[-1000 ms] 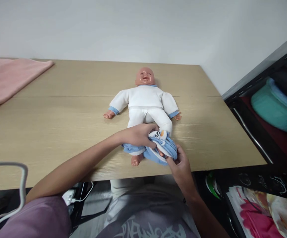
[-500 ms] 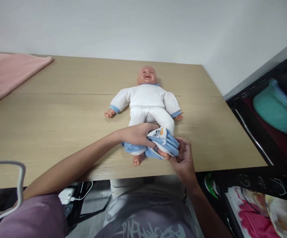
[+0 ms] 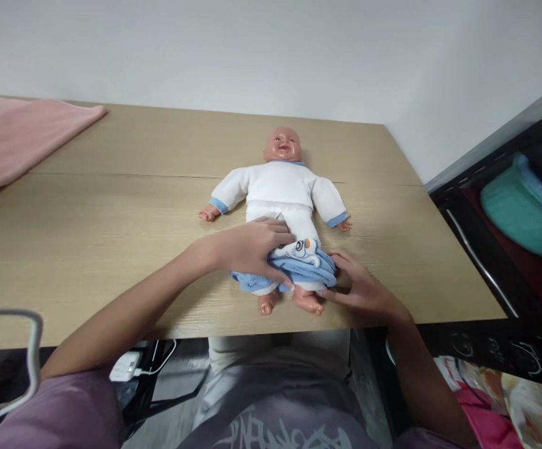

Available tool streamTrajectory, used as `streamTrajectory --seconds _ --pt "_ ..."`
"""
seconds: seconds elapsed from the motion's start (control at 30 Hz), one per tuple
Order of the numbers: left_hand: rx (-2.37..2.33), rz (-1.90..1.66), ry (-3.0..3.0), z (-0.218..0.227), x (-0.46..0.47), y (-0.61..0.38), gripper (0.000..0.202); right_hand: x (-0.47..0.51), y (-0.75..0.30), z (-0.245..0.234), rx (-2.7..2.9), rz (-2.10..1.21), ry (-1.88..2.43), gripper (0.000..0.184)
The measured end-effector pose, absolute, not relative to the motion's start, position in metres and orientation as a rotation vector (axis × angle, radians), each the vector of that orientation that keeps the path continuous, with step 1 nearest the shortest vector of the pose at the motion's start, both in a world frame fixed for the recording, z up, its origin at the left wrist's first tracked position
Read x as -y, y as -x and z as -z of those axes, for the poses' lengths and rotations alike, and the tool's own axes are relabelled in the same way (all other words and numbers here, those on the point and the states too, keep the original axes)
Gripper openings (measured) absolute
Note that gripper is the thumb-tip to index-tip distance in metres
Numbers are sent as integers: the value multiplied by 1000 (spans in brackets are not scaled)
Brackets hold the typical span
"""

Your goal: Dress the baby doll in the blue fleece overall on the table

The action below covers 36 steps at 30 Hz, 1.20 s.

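Observation:
A baby doll [image 3: 280,181] in a white top with blue cuffs and white leggings lies on its back on the table, head away from me. Bunched round its lower legs are blue and white towelling trousers [image 3: 310,269] with an embroidered animal face. Both doll feet stick out of the leg openings. My left hand [image 3: 254,246] lies across the doll's legs, closed on the waist side of the trousers. From the right, my right hand [image 3: 364,284] pinches the trousers' edge between thumb and fingers beside the doll's foot.
A pink cloth [image 3: 32,134] lies at the table's left end. At the right, a dark shelf holds a teal basin [image 3: 526,209]. A white cable [image 3: 34,349] loops at the lower left, and a white plug [image 3: 125,366] sits below the table's front edge.
The doll's right-hand leg has come down flat, and its foot now shows fully below the trouser hem. My right hand has shifted right and turned sideways; my left hand has moved slightly left.

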<state>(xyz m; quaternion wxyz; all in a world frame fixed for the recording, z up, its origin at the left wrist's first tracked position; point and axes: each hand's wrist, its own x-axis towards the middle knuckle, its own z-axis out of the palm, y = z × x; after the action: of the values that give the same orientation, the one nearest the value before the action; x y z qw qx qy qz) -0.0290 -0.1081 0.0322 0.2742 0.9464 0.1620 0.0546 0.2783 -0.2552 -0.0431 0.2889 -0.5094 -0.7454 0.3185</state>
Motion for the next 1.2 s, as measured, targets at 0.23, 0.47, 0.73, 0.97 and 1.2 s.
streamTrajectory --seconds 0.23,0.47,0.73,0.97,1.2 --pt "-553 97 -2424 -41 75 67 39 220 -279 13 2069 -954 1217 26" --pt "-566 -118 -2201 -20 59 75 29 162 -282 28 1849 -1245 1190 41" --pt "-588 -817 -2353 52 66 71 31 150 -282 34 1937 -1216 1198 43" --pt "-576 -945 -1966 74 56 63 35 135 -278 53 1597 -1490 1186 74" --pt "-611 -845 -1859 62 67 70 45 136 -276 67 1443 -1563 1205 53"
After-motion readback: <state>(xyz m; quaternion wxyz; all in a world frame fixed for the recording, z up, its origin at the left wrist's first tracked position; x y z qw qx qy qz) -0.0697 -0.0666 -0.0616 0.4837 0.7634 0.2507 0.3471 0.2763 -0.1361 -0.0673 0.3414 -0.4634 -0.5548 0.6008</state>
